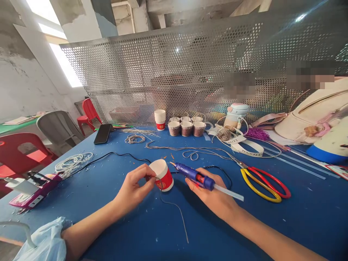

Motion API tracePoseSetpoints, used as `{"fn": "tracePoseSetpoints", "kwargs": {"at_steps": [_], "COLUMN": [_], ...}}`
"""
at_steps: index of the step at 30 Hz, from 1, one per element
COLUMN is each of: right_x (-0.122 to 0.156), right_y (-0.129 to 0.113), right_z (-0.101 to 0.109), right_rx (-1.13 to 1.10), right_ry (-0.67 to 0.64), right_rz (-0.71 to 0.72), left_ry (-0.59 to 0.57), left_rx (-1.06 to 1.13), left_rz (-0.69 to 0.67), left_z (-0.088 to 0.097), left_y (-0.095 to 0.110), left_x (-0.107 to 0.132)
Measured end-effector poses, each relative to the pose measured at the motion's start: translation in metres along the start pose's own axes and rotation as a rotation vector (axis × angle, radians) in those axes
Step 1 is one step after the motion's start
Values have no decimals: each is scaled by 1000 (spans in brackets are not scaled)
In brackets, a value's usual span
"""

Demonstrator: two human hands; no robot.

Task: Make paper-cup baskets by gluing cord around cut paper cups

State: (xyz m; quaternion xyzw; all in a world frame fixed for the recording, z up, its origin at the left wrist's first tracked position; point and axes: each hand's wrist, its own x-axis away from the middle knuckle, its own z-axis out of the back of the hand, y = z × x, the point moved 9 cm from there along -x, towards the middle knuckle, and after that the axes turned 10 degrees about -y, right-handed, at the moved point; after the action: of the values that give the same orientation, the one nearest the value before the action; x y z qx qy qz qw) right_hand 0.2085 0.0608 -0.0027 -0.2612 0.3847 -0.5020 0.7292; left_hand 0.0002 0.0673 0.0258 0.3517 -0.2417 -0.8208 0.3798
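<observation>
A red and white paper cup (166, 175) is tilted in the middle of the blue table, its mouth towards the upper left. My left hand (138, 181) pinches the cup at its rim, thumb and fingers closed. From beside those fingertips a thin grey cord (178, 208) runs over the cup and trails down across the table. In my right hand (210, 194) is a blue hot glue gun (194, 174), its nozzle pointing at the cup but apart from it. A clear glue stick (230, 192) sticks out of the gun's back end.
Red and yellow-handled scissors (265, 184) lie to the right. Behind stand a stack of paper cups (160, 119) and several cord-wrapped cups with handles (186, 128). A phone (102, 133), a purple power strip (35, 192) and a black cable (108, 153) are leftward; a bottle (237, 115) is at back right.
</observation>
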Motion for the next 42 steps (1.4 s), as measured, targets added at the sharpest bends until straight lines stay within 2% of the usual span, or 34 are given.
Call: {"fn": "tracePoseSetpoints", "kwargs": {"at_steps": [6,8,12,14,18,20,22,25,28,31,35,42], "right_x": [-14,-15,-17,-14,3,13,19,20,15,13,17,19], "right_y": [34,39,30,27,26,23,8,-32,-52,-56,-47,-57], "right_z": [-3,-1,9,21,67,77,70,33,-9,-34,-44,-37], "right_rx": [141,179,226,269,501,484,315,3,-23,54,83,-20], "right_ry": [-78,-100,-148,-182,-164,-219,-293,-351,-279,-150,-75,-37], "right_rz": [-166,-222,-251,-289,-335,-297,-213,-8,74,184,195,226], "left_ry": [47,59,79,95,130,146,155,155,133,104,83,95], "left_rx": [-189,-211,-232,-248,-278,-284,-291,-321,-356,-363,-387,-423], "left_rz": [-281,-312,-301,-299,-326,-333,-343,-381,-428,-465,-493,-486], "left_z": [0,2,4,6,8,9,8,3,-5,-12,-19,-20], "left_y": [28,32,32,32,38,40,42,46,50,53,59,62], "left_x": [8,9,9,10,12,12,12,13,17,21,27,28]}}
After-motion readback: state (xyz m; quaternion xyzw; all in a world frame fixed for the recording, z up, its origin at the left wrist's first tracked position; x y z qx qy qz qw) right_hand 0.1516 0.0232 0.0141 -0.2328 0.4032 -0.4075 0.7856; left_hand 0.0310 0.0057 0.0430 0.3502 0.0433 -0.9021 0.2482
